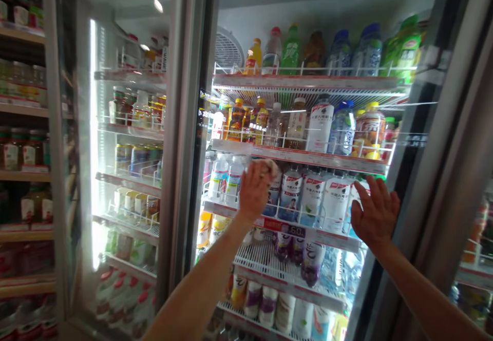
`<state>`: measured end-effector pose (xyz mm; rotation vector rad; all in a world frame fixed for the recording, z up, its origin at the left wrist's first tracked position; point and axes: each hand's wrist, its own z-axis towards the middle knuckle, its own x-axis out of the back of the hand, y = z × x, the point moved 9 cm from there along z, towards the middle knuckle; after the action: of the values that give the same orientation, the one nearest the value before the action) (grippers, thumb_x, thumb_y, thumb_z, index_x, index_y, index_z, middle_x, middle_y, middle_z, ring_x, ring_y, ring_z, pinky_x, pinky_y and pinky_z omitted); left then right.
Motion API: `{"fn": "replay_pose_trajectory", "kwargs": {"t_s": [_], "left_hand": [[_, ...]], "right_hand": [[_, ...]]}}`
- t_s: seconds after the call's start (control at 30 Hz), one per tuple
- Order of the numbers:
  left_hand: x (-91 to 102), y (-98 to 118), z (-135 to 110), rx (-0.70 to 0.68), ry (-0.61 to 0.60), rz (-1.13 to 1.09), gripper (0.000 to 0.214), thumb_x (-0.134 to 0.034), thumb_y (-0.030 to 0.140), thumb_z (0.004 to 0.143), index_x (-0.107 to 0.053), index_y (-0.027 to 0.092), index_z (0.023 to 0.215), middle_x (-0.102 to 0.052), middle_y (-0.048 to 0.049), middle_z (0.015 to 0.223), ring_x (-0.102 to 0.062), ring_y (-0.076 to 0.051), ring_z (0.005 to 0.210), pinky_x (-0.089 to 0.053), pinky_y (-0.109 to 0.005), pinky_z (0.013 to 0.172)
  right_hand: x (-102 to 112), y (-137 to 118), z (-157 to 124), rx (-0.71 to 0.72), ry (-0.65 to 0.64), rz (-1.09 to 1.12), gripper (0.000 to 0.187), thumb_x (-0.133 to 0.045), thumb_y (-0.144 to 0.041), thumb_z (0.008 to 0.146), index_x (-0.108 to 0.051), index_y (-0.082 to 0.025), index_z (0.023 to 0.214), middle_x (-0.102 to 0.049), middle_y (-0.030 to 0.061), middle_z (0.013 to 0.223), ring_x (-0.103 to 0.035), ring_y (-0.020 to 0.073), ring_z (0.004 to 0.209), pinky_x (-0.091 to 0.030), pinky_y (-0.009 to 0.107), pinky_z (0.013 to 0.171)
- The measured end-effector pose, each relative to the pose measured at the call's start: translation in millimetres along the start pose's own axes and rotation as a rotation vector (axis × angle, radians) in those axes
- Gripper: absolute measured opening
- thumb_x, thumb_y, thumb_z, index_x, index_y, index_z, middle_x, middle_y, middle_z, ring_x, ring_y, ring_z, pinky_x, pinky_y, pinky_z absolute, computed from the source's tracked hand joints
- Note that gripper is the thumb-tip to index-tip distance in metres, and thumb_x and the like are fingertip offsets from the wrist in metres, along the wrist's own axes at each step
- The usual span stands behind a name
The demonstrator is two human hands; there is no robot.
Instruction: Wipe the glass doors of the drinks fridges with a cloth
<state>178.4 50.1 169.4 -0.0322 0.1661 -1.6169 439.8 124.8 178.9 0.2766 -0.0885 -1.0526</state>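
Note:
My left hand (254,189) is raised in front of a lit drinks fridge, with a crumpled whitish cloth (272,168) under its fingers. It seems to press the cloth against the glass door (265,259), where reflections show. Part of the cloth is hidden by the hand, which is slightly blurred. To the right, my right hand (375,212) is up near the door's right side, fingers spread and holding nothing; whether it touches the glass I cannot tell. Behind the hands stands a row of white-labelled bottles (313,197) on a wire-fronted shelf (308,232).
Several more shelves hold bottles, such as a green bottle (290,48) on top and purple bottles (311,261) lower down. A metal door frame (185,125) divides this door from a second fridge section (129,130). Wooden shelves (25,175) with jars stand far left.

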Motion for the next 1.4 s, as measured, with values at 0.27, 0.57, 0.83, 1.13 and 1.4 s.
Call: {"fn": "replay_pose_trajectory", "kwargs": {"t_s": [0.27, 0.57, 0.83, 1.13, 1.4], "left_hand": [[-5.8, 21, 16, 0.062, 0.038, 0.001, 0.04, -0.038, 0.018, 0.087, -0.05, 0.02, 0.125, -0.039, -0.0079, 0.142, -0.008, -0.024, 0.14, -0.029, -0.048, 0.109], [5.7, -38, 11, 0.086, 0.046, 0.026, 0.036, -0.038, 0.02, 0.088, -0.052, 0.019, 0.121, -0.042, -0.0102, 0.139, -0.018, -0.021, 0.139, -0.023, -0.045, 0.112], [10.2, -50, 20, 0.295, 0.173, 0.011, 0.04, -0.037, 0.018, 0.087, -0.048, 0.014, 0.125, -0.034, -0.0139, 0.144, -0.012, -0.025, 0.14, -0.022, -0.048, 0.112], [-16.2, 27, 42, -0.161, -0.064, -0.072, 0.04, -0.041, 0.015, 0.085, -0.05, 0.024, 0.123, -0.038, -0.0036, 0.143, -0.012, -0.02, 0.14, -0.023, -0.044, 0.113], [-17.0, 31, 68, -0.021, 0.075, -0.034, 0.038, -0.038, 0.017, 0.087, -0.051, 0.02, 0.123, -0.039, -0.007, 0.141, -0.011, -0.025, 0.14, -0.029, -0.048, 0.109]], "right_hand": [[0, 0, 0, -0.015, 0.007, 0.0, 0.046, -0.041, -0.027, 0.086, -0.046, -0.02, 0.131, -0.044, 0.0115, 0.138, -0.036, 0.0273, 0.13, -0.024, 0.048, 0.106], [0, -1, -1, 0.001, 0.007, 0.014, 0.049, -0.042, -0.025, 0.085, -0.041, -0.022, 0.134, -0.041, 0.0111, 0.14, -0.035, 0.0277, 0.131, -0.023, 0.05, 0.107], [4, -5, 1, 0.035, 0.037, -0.019, 0.047, -0.042, -0.026, 0.086, -0.041, -0.021, 0.133, -0.043, 0.0127, 0.138, -0.035, 0.0269, 0.131, -0.024, 0.047, 0.107], [3, -4, 0, 0.027, 0.041, -0.005, 0.049, -0.041, -0.027, 0.086, -0.038, -0.025, 0.135, -0.043, 0.0106, 0.139, -0.036, 0.0265, 0.131, -0.025, 0.047, 0.106], [1, -3, -1, 0.019, 0.036, 0.003, 0.052, -0.042, -0.025, 0.085, -0.035, -0.027, 0.137, -0.04, 0.0092, 0.141, -0.035, 0.027, 0.131, -0.025, 0.048, 0.105]]}}
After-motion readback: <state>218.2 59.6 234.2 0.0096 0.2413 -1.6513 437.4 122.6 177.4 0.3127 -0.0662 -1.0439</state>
